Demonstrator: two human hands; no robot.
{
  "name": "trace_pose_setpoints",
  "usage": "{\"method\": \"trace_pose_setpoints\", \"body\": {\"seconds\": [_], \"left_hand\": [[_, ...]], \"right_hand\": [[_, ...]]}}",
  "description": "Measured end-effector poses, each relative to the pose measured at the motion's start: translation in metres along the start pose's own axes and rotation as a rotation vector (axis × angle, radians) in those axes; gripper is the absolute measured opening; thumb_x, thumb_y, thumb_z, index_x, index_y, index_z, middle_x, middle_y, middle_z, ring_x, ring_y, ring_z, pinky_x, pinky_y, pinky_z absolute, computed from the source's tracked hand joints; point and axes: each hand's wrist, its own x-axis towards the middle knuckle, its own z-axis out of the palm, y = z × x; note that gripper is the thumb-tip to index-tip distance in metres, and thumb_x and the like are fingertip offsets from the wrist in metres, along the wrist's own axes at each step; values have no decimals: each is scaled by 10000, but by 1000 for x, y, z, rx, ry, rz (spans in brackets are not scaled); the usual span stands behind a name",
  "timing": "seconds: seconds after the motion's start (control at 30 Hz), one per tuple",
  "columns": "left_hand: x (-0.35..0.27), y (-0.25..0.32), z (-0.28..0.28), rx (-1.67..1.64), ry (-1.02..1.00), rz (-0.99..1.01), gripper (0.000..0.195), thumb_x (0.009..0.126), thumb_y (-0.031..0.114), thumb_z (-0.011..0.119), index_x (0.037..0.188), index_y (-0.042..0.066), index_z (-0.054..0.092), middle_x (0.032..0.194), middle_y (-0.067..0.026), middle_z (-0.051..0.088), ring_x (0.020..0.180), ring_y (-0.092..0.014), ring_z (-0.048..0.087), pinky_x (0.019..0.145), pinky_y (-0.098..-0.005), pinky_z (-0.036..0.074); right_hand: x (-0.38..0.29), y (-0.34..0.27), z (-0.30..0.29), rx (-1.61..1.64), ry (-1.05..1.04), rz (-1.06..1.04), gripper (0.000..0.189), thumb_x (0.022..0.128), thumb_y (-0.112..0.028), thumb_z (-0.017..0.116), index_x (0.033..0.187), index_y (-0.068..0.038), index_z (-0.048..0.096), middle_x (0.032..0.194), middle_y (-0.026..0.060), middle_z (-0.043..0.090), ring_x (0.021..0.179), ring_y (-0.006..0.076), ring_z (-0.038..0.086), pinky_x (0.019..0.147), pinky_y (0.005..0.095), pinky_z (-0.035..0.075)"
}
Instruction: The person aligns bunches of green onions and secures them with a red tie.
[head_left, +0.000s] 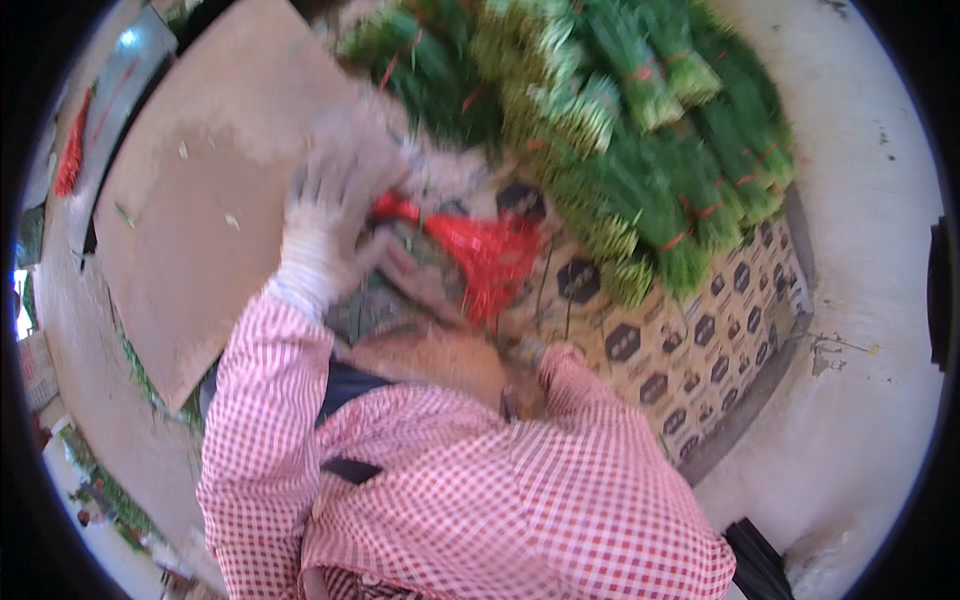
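Observation:
My left hand (326, 184), in a pale knitted glove, lies over the inner edge of a flat brownish board (180, 180). Its fingers look extended and apart, though blurred. Close beside it is the gathered end of a bundle of red plastic ties (487, 259), which fans out to the right; I cannot tell whether the hand touches it. Low in the middle, my right hand (529, 350) is small and blurred at the checked sleeve's cuff, and its fingers and any hold are unclear. Bundles of long green leafy vegetables (660, 180), bound with red ties, are piled beyond the hands.
Patterned paper or sheeting (622, 341) bearing printed marks lies under the green bundles. A pale curved surface (847, 247) borders it on the right. Another red tie bundle (73, 154) is at the far left, beyond the board. Green scraps lie along the board's lower edge.

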Motion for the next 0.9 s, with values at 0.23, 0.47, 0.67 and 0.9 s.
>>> {"method": "trace_pose_setpoints", "body": {"seconds": [0.23, 0.47, 0.67, 0.9], "left_hand": [[-3, -11, 10, 241, 27, -28, 798, 687, 244, 745, 1422, 199, 436, 1423, -145, 427, 1318, -376, 393, 1104, -521, 281], [7, -7, 10, 190, -21, -42, 755, 682, 222, 756, 1381, 173, 479, 1405, -144, 448, 1284, -386, 429, 1086, -518, 304], [12, 0, 8, 174, -14, -42, 717, 692, 225, 752, 1359, 152, 501, 1397, -159, 452, 1284, -381, 432, 1053, -512, 331], [17, -2, 6, 212, -37, -47, 712, 688, 232, 751, 1357, 173, 515, 1377, -151, 474, 1243, -368, 466, 1042, -503, 344]], "right_hand": [[30, 3, -30, 1170, 193, 325, 255, 996, -221, 488, 1158, -28, 519, 956, 90, 580, 755, 264, 553, 750, 373, 486], [35, -21, -18, 955, 387, 496, 261, 937, -124, 561, 1186, -47, 537, 989, 116, 628, 810, 232, 597, 685, 318, 455], [41, -11, 27, 745, 144, 348, 299, 956, -157, 554, 1229, -41, 512, 1080, 135, 628, 922, 262, 612, 792, 354, 471], [61, -19, 35, 661, 48, 304, 349, 936, -164, 584, 1254, -55, 492, 1117, 135, 619, 939, 264, 617, 800, 363, 488]]}}
